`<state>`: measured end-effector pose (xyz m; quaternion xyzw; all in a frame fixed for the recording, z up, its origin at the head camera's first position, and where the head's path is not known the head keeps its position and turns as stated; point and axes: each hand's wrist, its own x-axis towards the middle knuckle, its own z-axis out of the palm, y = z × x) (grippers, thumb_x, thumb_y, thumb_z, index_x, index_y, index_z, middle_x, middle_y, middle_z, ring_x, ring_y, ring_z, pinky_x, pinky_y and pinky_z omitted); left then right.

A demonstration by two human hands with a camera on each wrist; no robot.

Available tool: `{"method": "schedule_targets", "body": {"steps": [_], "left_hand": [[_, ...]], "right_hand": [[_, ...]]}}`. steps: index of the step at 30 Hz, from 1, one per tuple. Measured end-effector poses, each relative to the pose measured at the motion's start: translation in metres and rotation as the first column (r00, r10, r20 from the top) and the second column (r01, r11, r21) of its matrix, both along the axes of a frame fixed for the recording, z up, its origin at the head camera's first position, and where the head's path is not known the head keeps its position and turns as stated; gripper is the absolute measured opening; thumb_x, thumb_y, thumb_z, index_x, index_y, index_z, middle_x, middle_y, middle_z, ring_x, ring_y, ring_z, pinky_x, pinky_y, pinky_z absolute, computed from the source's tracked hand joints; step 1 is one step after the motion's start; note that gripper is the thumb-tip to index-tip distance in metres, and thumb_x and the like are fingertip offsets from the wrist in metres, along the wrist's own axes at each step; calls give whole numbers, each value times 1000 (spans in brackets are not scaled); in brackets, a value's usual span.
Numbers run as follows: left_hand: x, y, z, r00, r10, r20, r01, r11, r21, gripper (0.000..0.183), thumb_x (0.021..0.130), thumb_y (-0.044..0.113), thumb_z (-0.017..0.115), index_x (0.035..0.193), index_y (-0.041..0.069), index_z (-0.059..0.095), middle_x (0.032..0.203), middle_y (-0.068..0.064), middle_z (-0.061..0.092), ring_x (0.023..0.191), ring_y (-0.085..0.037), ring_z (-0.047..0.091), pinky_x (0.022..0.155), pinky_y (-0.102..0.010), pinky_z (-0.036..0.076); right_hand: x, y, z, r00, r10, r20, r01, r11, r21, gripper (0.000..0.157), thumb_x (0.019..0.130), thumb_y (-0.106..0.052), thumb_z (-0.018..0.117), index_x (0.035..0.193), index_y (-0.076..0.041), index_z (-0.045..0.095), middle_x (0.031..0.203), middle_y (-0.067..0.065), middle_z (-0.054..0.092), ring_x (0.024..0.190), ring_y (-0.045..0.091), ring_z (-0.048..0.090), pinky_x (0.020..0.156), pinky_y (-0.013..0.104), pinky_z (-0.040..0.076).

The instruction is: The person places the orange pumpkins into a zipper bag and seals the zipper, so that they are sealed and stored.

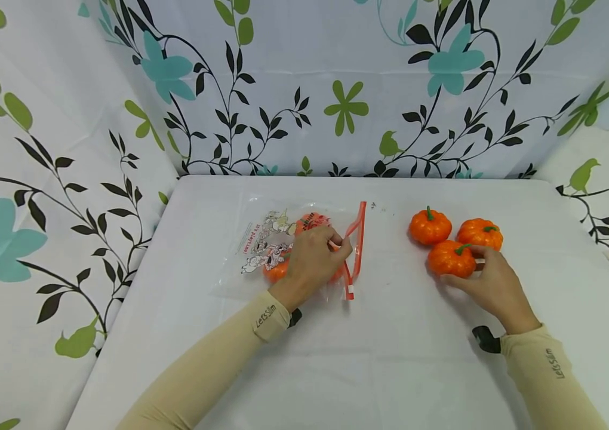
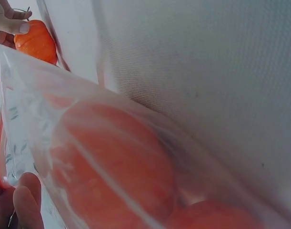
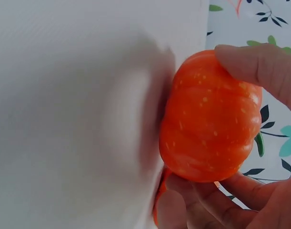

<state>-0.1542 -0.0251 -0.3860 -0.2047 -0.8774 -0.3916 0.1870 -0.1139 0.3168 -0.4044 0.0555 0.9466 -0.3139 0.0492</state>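
My left hand (image 1: 315, 257) pinches the upper edge of a clear zip bag (image 1: 234, 280) near its red zip strip (image 1: 359, 251). Inside the bag lie several orange toy pumpkins, partly hidden by the hand and the bag's print; one pumpkin (image 2: 112, 162) shows through the plastic in the left wrist view. On the right, my right hand (image 1: 498, 289) grips a small orange pumpkin (image 1: 448, 260) with a green stem, thumb on one side and fingers on the other. Close behind it sit two more pumpkins, one to the left (image 1: 430, 228) and one to the right (image 1: 483, 232).
A white table (image 1: 390, 370) carries everything. Behind it and at both sides hangs a white curtain (image 1: 294, 60) printed with leaves, birds and blue flowers. The bag's mouth with the red strip faces right, toward the loose pumpkins.
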Motion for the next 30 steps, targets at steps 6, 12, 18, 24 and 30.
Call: {"method": "schedule_targets", "body": {"steps": [6, 12, 18, 24, 30], "left_hand": [[0, 1, 1, 1000, 8, 5, -8, 1000, 5, 16, 89, 15, 69, 73, 9, 70, 70, 0, 66, 55, -9, 50, 51, -21, 41], [0, 2, 0, 1000, 9, 2, -9, 1000, 10, 16, 88, 15, 69, 73, 9, 69, 72, -2, 68, 59, -10, 56, 55, -22, 45], [0, 2, 1, 1000, 6, -3, -6, 1000, 17, 15, 88, 13, 69, 74, 9, 69, 72, -2, 68, 59, -10, 58, 55, -21, 46], [1, 2, 1, 1000, -3, -1, 3, 1000, 30, 15, 88, 13, 70, 74, 8, 70, 73, -3, 69, 60, -10, 57, 55, -21, 46], [1, 3, 0, 1000, -2, 0, 2, 1000, 27, 15, 88, 14, 69, 74, 8, 70, 73, -3, 68, 62, -11, 59, 57, -21, 47]], "right_hand": [[-3, -7, 7, 999, 40, 34, -38, 998, -57, 114, 79, -59, 79, 152, 11, 25, 148, 30, 39, 123, 46, 46, 89, 59, 49], [-5, -18, 13, 994, 70, 83, -59, 990, -127, 107, 79, -57, 80, 150, 6, 32, 146, 28, 43, 124, 44, 48, 92, 57, 48], [-10, -32, 13, 991, 118, 63, -108, 983, -147, 98, 80, -53, 82, 146, 4, 39, 143, 25, 47, 122, 42, 51, 91, 54, 50], [-19, -51, 13, 987, 159, 37, -153, 980, -127, 90, 80, -48, 82, 144, 3, 44, 140, 23, 50, 119, 40, 54, 89, 51, 52], [-29, -76, 14, 981, 192, -19, -193, 977, -87, 86, 80, -43, 83, 143, 2, 46, 132, 21, 56, 117, 38, 54, 91, 52, 51]]}}
